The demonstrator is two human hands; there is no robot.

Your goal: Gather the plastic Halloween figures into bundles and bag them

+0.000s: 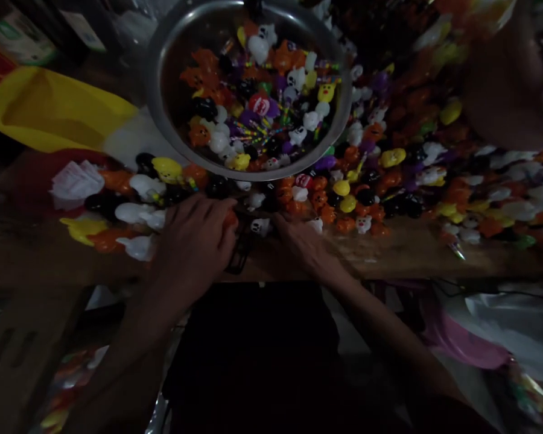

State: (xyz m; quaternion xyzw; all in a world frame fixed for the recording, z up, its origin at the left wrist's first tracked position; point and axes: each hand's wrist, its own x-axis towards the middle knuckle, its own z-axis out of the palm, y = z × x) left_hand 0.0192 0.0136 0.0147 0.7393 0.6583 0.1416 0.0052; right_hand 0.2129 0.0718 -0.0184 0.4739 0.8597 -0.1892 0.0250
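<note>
My left hand (194,238) is curled closed at the near edge of the wooden table, with a small orange plastic toy (230,220) showing between thumb and fingers. Beside its thumb lies a black slotted piece (239,253), its kind unclear in the dim light. Just right of that is a small white toy with a dark-marked face (260,226). My right hand (305,241) reaches in from the right, fingers together and bent down among the small toys; what its fingertips hold is hidden. Orange figures (328,214) and a white figure (362,224) lie beside it.
A steel bowl (248,176) full of mixed small toys stands behind my hands. Larger heaps of toys (411,175) spread rightward. At left are a yellow scoop (58,108), a red dish (22,181) and larger figures (136,214). The wooden table edge (411,253) runs in front.
</note>
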